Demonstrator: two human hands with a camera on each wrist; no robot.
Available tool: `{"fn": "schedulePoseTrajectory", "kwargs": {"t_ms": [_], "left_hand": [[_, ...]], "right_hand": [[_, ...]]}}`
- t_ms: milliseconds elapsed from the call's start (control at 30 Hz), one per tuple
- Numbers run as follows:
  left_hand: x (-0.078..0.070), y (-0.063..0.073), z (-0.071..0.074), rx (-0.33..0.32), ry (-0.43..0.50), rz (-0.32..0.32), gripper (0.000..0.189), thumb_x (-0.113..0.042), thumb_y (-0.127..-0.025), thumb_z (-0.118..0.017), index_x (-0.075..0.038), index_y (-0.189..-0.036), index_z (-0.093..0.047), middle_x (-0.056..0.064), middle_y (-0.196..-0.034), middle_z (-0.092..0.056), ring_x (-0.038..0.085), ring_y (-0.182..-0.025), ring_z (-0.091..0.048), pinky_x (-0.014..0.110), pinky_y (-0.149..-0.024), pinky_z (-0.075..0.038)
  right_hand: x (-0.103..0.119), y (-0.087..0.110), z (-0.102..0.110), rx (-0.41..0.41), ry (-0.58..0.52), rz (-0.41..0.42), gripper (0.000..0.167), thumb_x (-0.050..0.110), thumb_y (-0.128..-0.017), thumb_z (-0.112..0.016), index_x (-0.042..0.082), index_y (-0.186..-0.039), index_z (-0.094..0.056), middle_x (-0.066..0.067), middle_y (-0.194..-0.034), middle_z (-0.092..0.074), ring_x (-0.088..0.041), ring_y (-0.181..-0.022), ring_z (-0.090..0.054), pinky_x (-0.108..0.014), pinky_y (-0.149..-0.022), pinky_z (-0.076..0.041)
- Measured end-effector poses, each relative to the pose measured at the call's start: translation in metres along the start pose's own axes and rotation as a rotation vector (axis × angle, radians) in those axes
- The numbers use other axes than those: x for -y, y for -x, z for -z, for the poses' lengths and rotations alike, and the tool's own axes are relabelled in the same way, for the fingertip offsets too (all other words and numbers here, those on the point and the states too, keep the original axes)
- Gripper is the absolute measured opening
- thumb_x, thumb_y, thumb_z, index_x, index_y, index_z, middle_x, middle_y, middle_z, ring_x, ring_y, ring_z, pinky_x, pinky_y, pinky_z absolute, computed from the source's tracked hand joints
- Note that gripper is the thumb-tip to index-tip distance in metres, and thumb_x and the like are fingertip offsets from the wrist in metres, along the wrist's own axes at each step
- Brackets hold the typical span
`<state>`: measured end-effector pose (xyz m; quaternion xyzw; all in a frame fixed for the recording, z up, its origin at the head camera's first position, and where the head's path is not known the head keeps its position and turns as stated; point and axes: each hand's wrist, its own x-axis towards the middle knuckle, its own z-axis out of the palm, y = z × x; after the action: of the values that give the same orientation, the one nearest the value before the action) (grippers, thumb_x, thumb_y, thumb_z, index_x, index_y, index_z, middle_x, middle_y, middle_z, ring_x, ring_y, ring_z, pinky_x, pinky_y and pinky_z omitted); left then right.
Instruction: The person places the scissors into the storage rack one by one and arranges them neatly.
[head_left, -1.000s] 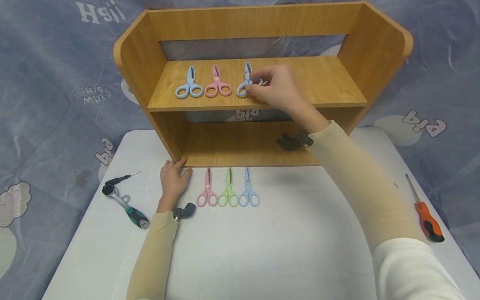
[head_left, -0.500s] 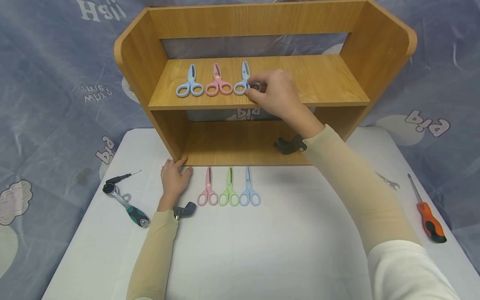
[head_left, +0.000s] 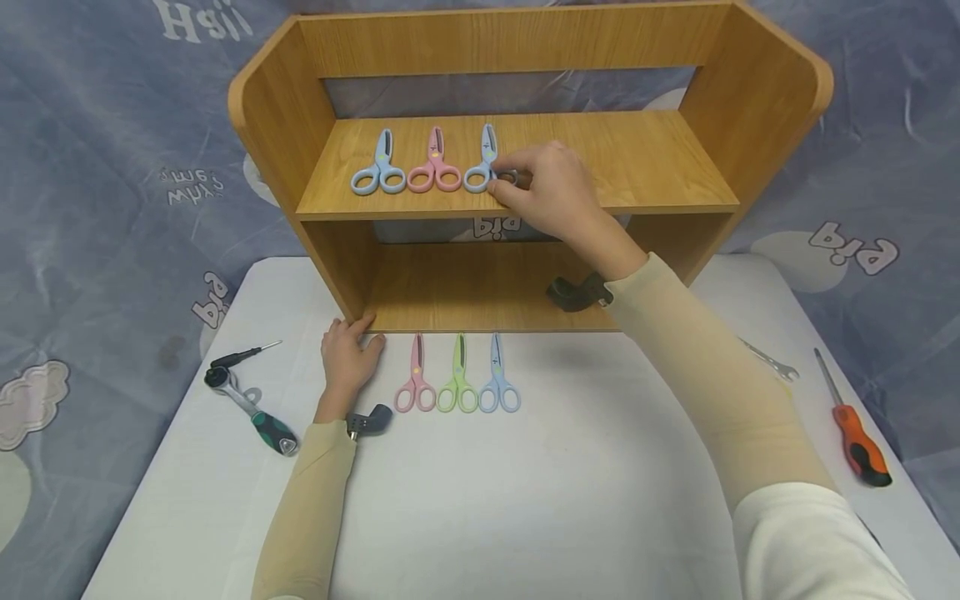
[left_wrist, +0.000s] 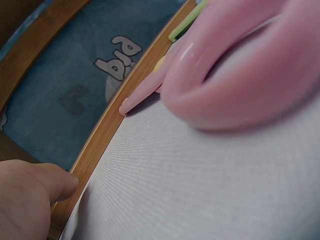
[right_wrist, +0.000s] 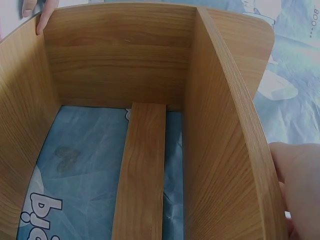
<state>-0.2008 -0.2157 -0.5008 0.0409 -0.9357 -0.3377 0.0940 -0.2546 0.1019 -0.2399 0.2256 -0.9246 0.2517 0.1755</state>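
Note:
On the upper board of a wooden shelf [head_left: 637, 167], my right hand [head_left: 551, 187] pinches a blue pair of scissors [head_left: 489, 143] by its right handle loop, blades pointing to the back. To its left lie pink scissors [head_left: 436, 154] and another blue pair of scissors [head_left: 383, 154], lined up the same way. My left hand [head_left: 349, 358] rests at the shelf's lower front left corner, its fingertips on the edge. On the table before the shelf lie pink scissors [head_left: 416, 371], green scissors [head_left: 460, 362] and blue scissors [head_left: 496, 362]. In the right wrist view the board hides the held scissors.
Left on the white table [head_left: 585, 500] are a green-handled ratchet [head_left: 273, 432] and a small black screwdriver [head_left: 236, 359]. To the right are an orange screwdriver [head_left: 862, 446] and a wrench [head_left: 780, 367], partly behind my right sleeve. A printed blue-grey cloth [head_left: 112, 275] hangs behind.
My right hand has slid the blue scissors a little left, close beside the pink pair on the upper board. The wrench has come out from behind my right sleeve. My left hand has stayed put.

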Motion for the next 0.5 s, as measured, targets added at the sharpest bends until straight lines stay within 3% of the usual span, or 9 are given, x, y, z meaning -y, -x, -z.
{"fn": "schedulePoseTrajectory", "kwargs": {"t_ms": [167,500], "left_hand": [[-0.0006,0.0003,0.0003,0.001,0.002,-0.002,0.05,-0.023,-0.094,-0.06,-0.006,-0.141,-0.061,0.028,-0.143,-0.054,0.052,-0.151,-0.028,0.066,-0.124,-0.013],[-0.0005,0.0006,-0.0002,-0.011,0.005,-0.015,0.049,-0.022,-0.093,-0.061,-0.005,-0.139,-0.061,0.029,-0.141,-0.055,0.053,-0.15,-0.029,0.067,-0.123,-0.014]], "right_hand": [[-0.0004,0.0005,-0.0003,0.007,-0.002,-0.008,0.031,0.029,-0.093,-0.069,0.012,-0.118,-0.078,-0.004,-0.062,-0.055,-0.017,-0.068,-0.042,-0.029,-0.06,-0.027],[-0.0006,-0.0001,0.0,0.017,0.007,-0.009,0.03,0.03,-0.094,-0.069,0.014,-0.118,-0.078,0.0,-0.06,-0.052,-0.015,-0.061,-0.04,-0.028,-0.054,-0.025]]}}
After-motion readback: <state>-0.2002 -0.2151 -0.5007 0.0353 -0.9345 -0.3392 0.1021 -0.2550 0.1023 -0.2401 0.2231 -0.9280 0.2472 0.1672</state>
